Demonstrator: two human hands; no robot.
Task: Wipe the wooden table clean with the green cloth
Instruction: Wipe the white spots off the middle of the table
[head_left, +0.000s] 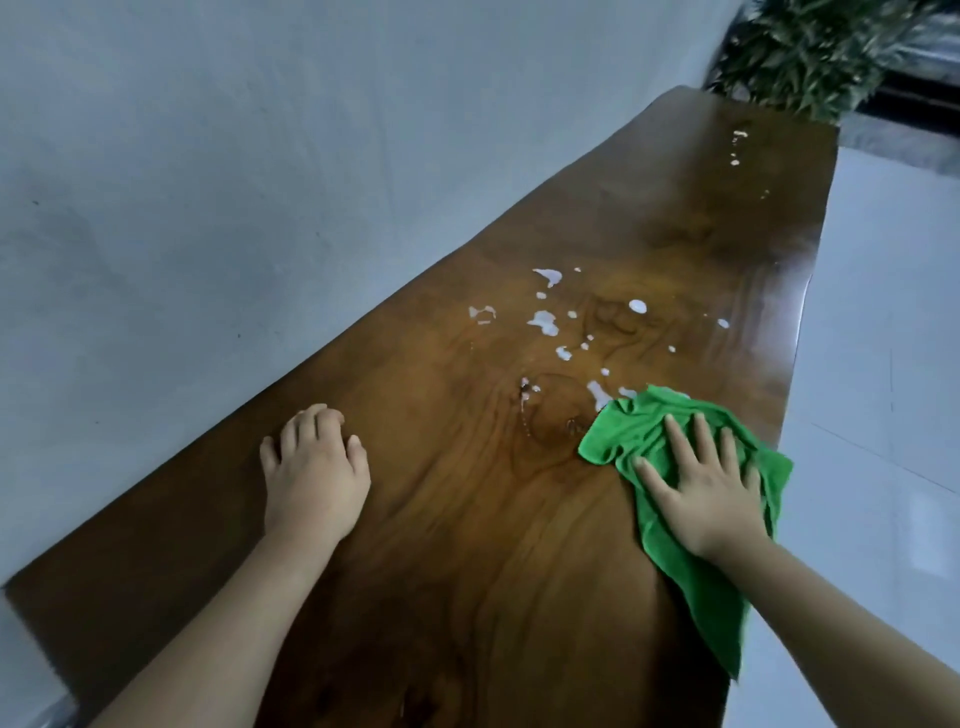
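A long glossy wooden table (467, 519) runs away from me towards the upper right. White splashes of liquid (545, 322) lie across its middle, and a few smaller white drops (737, 137) sit near the far end. My right hand (701, 488) presses flat, fingers spread, on a crumpled green cloth (623, 431) at the table's right edge; part of the cloth hangs over that edge. The cloth's far corner touches the nearest white splash. My left hand (314, 467) rests on the wood near the left edge, fingers curled, holding nothing.
A grey wall (208, 182) runs along the table's left side. A leafy green plant (815, 52) stands at the far end. Pale tiled floor (883, 364) lies to the right of the table.
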